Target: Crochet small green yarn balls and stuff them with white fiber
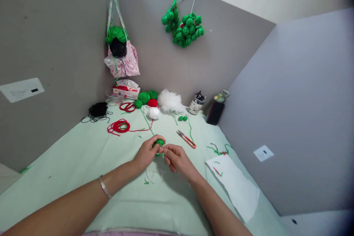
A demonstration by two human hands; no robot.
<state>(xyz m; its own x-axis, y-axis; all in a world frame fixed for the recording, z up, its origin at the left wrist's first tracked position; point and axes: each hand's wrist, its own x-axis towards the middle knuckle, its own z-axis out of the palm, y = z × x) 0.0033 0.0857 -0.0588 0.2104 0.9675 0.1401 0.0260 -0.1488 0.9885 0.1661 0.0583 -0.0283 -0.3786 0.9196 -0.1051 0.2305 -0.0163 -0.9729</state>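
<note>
My left hand (pixel 146 152) is closed around a small round green yarn piece (pixel 159 142) above the middle of the table. Close against it, my right hand (pixel 178 159) pinches a thin, pale, needle-like tool (pixel 162 148) whose tip meets the green piece. Its exact kind is too small to tell. A green strand (pixel 148 123) runs from my left hand toward the yarn balls at the back. Below the hands lies a loop of thin pale cord (pixel 155 176). Orange-handled thread snips (pixel 186 139) rest just beyond my right hand.
At the back are green yarn balls (pixel 144 97), a red ball (pixel 152 103), white stuffing (pixel 170 101), a tissue box (pixel 126 91), a cup (pixel 196 104) and a phone (pixel 215 113). Red cord (pixel 118 126) and black yarn (pixel 98 110) lie left. White paper (pixel 235 188) lies right.
</note>
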